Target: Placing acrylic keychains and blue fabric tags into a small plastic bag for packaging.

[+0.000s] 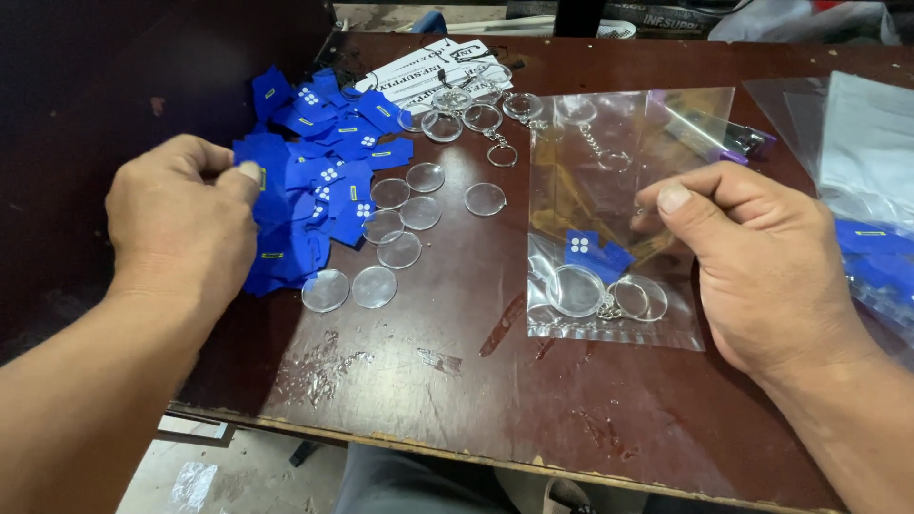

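While hands [181, 228] pinch blue paper tags [314, 181] — glossy plastic bag [619, 152].

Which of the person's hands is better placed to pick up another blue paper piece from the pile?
Probably the left hand: it rests on the blue paper pile, pinching a piece. The right hand is busy holding the clear plastic bag.

Dark reddish-brown table [457, 381] seen from above; varnish scratched and worn pale in patches near front edge. Front edge chipped, lighter wood exposed. Glossy top lit evenly from above, soft reflections noted. Dark surface [76, 95] seen at upper left, unlit. Pale concrete floor [248, 476] seen below table edge, crumpled clear plastic [190, 485] lying on it. Clutter at far edge too blurred to be identified.
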